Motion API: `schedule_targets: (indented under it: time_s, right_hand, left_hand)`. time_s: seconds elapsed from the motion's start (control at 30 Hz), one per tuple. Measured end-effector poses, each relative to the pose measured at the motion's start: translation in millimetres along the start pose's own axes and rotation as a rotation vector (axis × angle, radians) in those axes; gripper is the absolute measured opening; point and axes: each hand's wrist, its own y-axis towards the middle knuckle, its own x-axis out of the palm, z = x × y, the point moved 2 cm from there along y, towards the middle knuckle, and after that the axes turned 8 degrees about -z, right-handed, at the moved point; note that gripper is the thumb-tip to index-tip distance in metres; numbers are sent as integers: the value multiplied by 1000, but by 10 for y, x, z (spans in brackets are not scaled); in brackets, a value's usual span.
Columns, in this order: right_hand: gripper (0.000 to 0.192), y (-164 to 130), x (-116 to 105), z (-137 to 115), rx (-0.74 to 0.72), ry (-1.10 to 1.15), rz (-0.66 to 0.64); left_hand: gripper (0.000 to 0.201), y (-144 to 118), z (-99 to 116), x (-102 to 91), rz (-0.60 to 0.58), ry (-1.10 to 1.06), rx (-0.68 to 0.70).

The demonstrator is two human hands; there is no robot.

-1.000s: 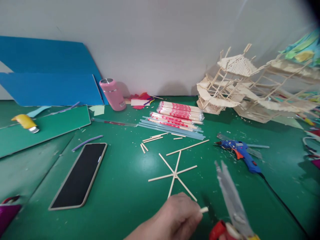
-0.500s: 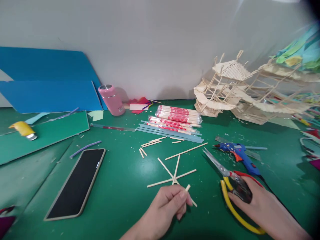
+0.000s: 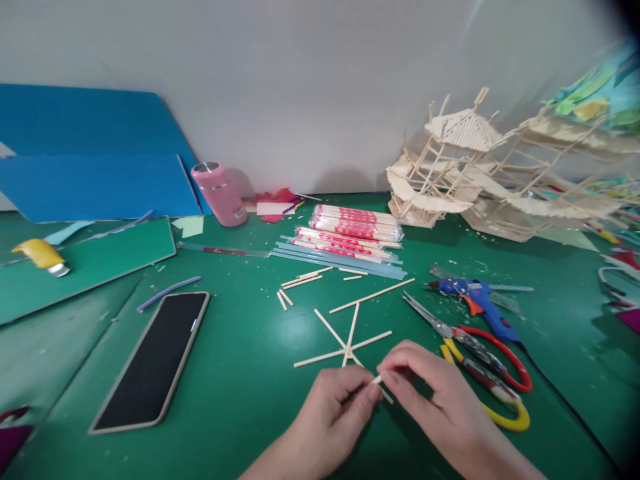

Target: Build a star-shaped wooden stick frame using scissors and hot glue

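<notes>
Between my two hands is a short wooden stick point(image 3: 377, 379), mostly hidden by fingers. My left hand point(image 3: 336, 410) pinches it from the left. The thumb and forefinger of my right hand point(image 3: 429, 393) close on its other end. Just beyond lies a star of crossed wooden sticks point(image 3: 347, 348), one leg running under my fingers. Scissors point(image 3: 470, 353) with one red and one yellow handle lie beside my right hand, blades slightly apart. A longer loose stick point(image 3: 373, 296) and several short cut pieces point(image 3: 303, 282) rest farther off.
At the right lies a blue hot glue gun point(image 3: 473, 300) with its cord. Wrapped chopsticks point(image 3: 355, 223) and glue sticks point(image 3: 340, 260) lie at the back, near a pink bottle point(image 3: 221, 193). Stick-built pagoda models point(image 3: 465, 167) stand back right. A phone point(image 3: 153, 360) and yellow cutter point(image 3: 43, 256) are left.
My right hand has let go of the scissors, leaving them on the table, and moved left to the short stick. My left hand still pinches that stick.
</notes>
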Motion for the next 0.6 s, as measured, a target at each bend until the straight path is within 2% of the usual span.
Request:
schedule_targets:
  time_s: [0.1,0.23,0.4,0.6]
  right_hand:
    - [20,51,36,47,19,70,-26]
    - [17,49,45,139,23,142,-11]
    - [14,50,72,181,21,167,-4]
    - [17,50,83,220,37,98,42]
  left_hand:
    - [28,-8,-5,-11,71,199,74]
    - [17,-24,-18,-30,204,427,215]
    - [12,-24,-30,-43,262,523,271]
    - [13,-18,-50,-32,276,574,270]
